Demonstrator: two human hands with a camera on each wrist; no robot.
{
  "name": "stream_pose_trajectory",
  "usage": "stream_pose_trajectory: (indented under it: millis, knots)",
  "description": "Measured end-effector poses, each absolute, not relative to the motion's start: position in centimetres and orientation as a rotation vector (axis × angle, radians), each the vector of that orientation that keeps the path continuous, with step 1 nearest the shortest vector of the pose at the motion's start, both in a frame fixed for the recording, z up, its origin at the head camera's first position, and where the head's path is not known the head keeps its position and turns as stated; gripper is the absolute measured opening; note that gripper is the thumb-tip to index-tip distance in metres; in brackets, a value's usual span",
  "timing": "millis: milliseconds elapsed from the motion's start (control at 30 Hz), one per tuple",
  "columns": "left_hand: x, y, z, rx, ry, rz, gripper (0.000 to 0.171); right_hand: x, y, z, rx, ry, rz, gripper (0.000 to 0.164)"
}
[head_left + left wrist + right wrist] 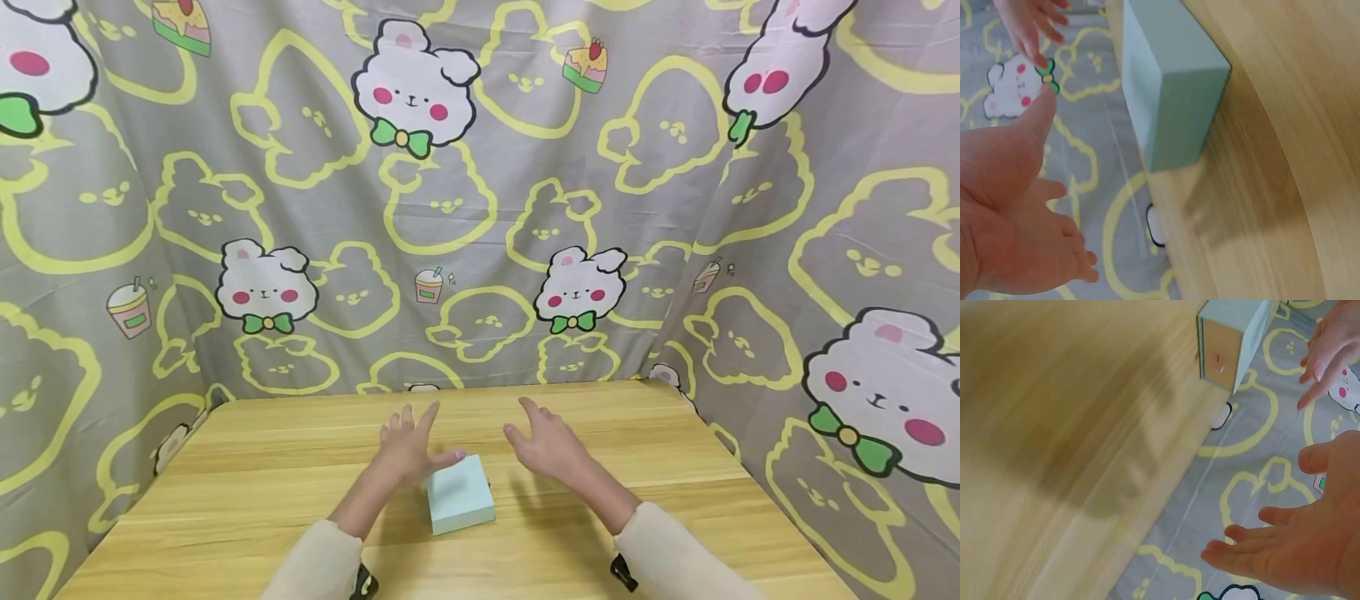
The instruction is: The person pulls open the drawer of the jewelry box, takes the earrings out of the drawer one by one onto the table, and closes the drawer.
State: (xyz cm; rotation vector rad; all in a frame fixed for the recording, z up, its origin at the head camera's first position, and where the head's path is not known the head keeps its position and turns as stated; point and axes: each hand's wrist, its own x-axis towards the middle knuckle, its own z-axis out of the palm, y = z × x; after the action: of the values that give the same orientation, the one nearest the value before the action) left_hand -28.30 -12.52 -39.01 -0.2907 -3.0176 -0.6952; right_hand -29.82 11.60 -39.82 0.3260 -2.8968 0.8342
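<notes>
A pale blue box (461, 493) lies on the wooden table between the two hands. In the right wrist view one end of it is a tan panel (1218, 355) with a small reddish mark or tab in the middle. My left hand (405, 450) hovers by the box's far left corner, fingers spread; in the head view the thumb overlaps the box's far edge, and I cannot tell whether they touch. To the right of the box, my right hand (551, 446) is held in the air, fingers extended and holding nothing. Both palms appear turned inward.
The wooden table (300, 467) reaches back to a grey curtain (480, 350) printed with rabbits and yellow outlines, which also hangs along the left and right sides. Dark straps or mounts (624, 573) show at both wrists, under light sleeves (678, 554).
</notes>
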Motion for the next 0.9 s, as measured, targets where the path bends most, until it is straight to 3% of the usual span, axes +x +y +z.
stream_pose_trajectory:
  millis: [400,900]
  knots:
    - [-26.5,-9.6,-38.8,-0.466,-3.102,-0.625,0.102,-29.5,9.9,-41.1,0.475,-2.933,0.971,0.058]
    - [-26.1,-9.3,-40.3,-0.375,-3.233,-0.659,0.107,-28.7,9.0,-42.4,0.640,-2.918,1.042,0.040]
